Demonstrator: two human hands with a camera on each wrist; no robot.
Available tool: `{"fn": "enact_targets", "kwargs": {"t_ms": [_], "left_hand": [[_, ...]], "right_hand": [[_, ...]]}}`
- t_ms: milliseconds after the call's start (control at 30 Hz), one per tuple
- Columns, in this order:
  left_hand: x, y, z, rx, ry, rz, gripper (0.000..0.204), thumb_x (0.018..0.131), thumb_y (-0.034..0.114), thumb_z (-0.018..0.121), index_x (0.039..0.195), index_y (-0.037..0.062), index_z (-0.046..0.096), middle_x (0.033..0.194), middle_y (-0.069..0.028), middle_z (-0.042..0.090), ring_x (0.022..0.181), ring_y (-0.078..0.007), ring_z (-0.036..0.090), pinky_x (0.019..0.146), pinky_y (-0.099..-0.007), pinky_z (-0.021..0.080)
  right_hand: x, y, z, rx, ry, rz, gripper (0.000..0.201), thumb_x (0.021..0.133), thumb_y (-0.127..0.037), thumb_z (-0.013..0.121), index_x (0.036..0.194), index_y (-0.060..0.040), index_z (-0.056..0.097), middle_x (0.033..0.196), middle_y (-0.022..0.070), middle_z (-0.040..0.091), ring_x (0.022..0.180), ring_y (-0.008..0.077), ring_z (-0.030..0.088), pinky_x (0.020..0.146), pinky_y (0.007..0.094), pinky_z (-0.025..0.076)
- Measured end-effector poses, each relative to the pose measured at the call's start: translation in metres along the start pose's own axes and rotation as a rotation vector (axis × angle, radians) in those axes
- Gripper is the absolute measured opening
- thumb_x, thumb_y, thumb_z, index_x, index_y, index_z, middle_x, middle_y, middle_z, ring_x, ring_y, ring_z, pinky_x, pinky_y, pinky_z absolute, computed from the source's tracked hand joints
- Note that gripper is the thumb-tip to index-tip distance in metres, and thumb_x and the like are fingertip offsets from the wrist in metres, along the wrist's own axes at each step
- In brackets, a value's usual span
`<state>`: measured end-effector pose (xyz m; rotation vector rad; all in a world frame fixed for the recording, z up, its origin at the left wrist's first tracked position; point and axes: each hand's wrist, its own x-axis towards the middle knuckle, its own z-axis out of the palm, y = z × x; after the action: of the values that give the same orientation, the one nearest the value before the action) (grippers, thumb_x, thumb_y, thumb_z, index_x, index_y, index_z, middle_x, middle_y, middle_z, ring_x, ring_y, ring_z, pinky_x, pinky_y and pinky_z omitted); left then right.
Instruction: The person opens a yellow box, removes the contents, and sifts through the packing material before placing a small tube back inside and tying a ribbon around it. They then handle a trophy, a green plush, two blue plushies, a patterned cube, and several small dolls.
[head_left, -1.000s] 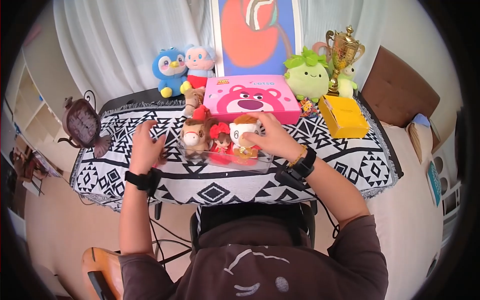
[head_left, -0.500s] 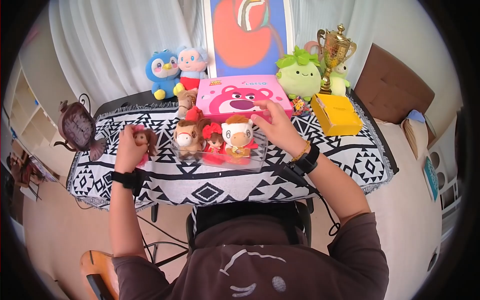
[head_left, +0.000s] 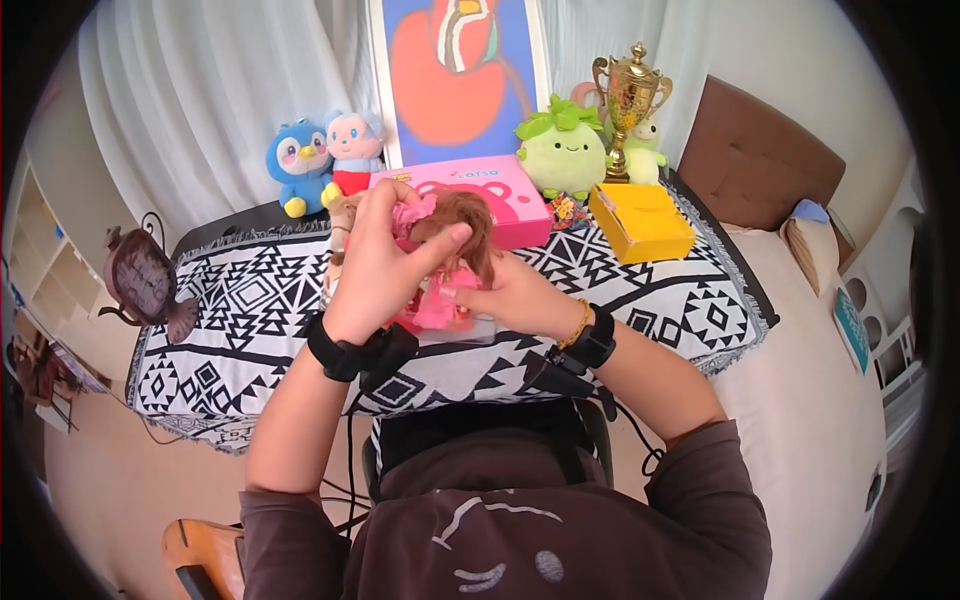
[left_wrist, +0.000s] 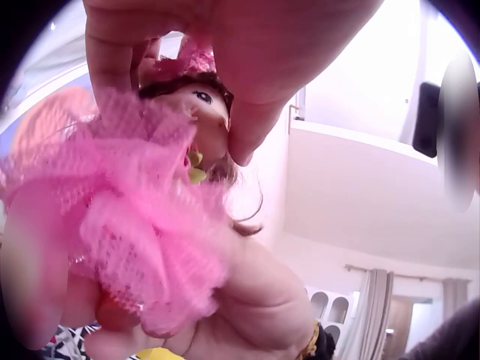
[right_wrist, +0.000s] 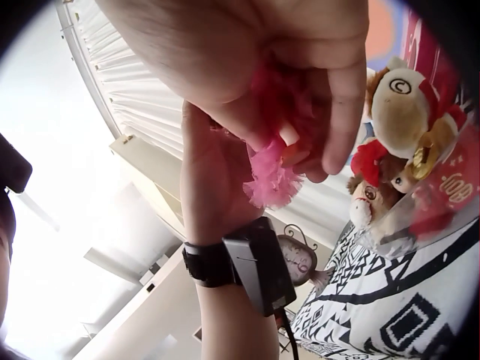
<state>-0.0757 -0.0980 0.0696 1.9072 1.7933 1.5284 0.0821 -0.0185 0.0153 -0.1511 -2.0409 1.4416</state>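
Observation:
A doll with long brown hair and a ruffled pink dress is held up in front of the body. My left hand grips it about the head, thumb beside the face in the left wrist view. From below, my right hand pinches the pink skirt, its thumb on the fabric. Behind the doll, the right wrist view shows a white plush horse, a brown plush horse and a red bow in a clear plastic tray. The hands mostly cover these toys in the head view.
A pink bear box lies behind the hands on the patterned cloth. A yellow box and gold trophy are to the right, by a green plush. Blue penguin plush and fish-shaped clock stand left.
My left hand has picked up the doll at the left and carried it to the middle, in front of the plush toys. My right hand has moved in and taken hold of its skirt.

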Motion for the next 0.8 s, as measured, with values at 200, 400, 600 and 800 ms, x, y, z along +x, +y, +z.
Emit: {"fn": "enact_targets", "kwargs": {"t_ms": [200,400,600,800], "left_hand": [[0.011,-0.008,0.002,-0.465,-0.258,-0.119,0.040,0.086,0.018,0.069,0.117,-0.0017,0.052,0.105,-0.0060,0.059,0.098,-0.0112,0.055,0.084,-0.0264,0.047],[0.011,-0.015,-0.006,-0.478,-0.431,-0.092,0.043,0.088,0.011,0.065,0.127,-0.0025,0.052,0.112,-0.0071,0.061,0.101,-0.0100,0.055,0.088,-0.0264,0.046],[0.013,-0.022,-0.002,-0.477,-0.434,-0.076,0.040,0.087,0.009,0.065,0.123,-0.0026,0.055,0.109,-0.0061,0.064,0.096,-0.0107,0.058,0.086,-0.0267,0.046],[0.013,-0.017,0.009,-0.207,-0.306,-0.075,0.037,0.087,0.010,0.065,0.120,-0.0022,0.057,0.105,-0.0069,0.065,0.095,-0.0112,0.059,0.085,-0.0267,0.046]], "right_hand": [[-0.007,-0.008,-0.026,0.047,-0.087,0.194,0.031,0.091,-0.018,0.059,0.117,-0.0017,0.055,0.101,0.0028,0.063,0.090,0.0097,0.058,0.080,0.0290,0.048],[-0.013,0.003,-0.029,0.249,-0.177,0.230,0.030,0.094,-0.019,0.057,0.118,-0.0015,0.054,0.097,0.0012,0.061,0.083,0.0061,0.056,0.073,0.0257,0.048],[-0.013,0.006,-0.025,0.285,-0.147,0.249,0.026,0.094,-0.015,0.055,0.116,-0.0007,0.055,0.093,0.0018,0.063,0.078,0.0093,0.058,0.069,0.0263,0.048],[-0.015,0.010,-0.007,-0.537,0.258,-0.011,0.023,0.089,-0.009,0.056,0.111,-0.0011,0.057,0.076,0.0067,0.063,0.071,0.0085,0.059,0.067,0.0268,0.049]]}}
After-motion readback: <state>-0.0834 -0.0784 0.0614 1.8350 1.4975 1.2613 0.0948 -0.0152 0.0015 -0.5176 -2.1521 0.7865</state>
